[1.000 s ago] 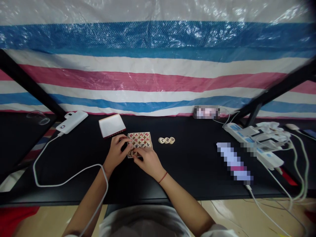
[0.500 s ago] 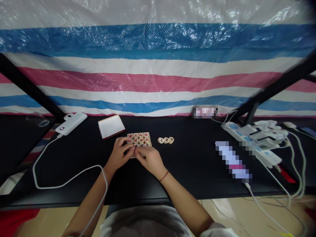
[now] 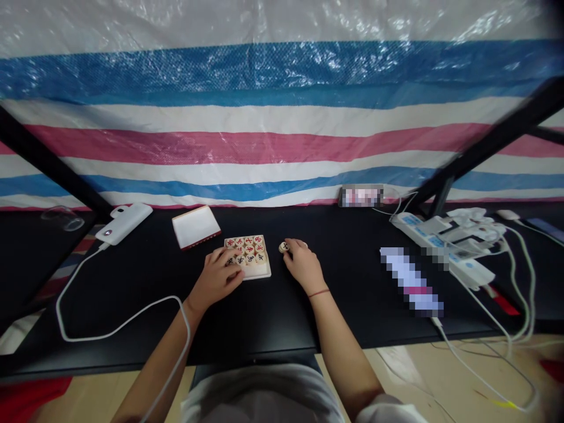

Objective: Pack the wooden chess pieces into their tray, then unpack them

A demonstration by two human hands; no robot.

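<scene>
1. L hand [image 3: 217, 273]: part-open, fingers spreading over tray's left side, tips touching discs; no piece visibly in hold. R hand [image 3: 306, 267]: bending fingers & thumb round/over a loose disc [image 3: 283, 247], touching it; firm grip or not, cannot tell.
2. Tray [image 3: 256, 272]: lying on black table [image 3: 251, 320] between hands, closer to L; its bare strip is running along near side, toward wearer.
3. Key relation: loose discs are sitting just R of tray, approx. level w/ its middle, R hand nearer; their line appears to be running L–R, mostly under R hand.
4. Count: 1 tray; min. 11 inscribed discs [image 3: 250, 258] showing in it, 3 rows, L fingers covering part. Loose: 1 clear, min. 1 more edge peeking; total hidden.
5. Beyond: 1 box part [image 3: 197, 227], prob. lid, lying far-L of tray; 1 white power bank [image 3: 126, 224], cable attached, lying further L.
6. Far: 1 striped sheet [image 3: 264, 147] hanging behind.
</scene>
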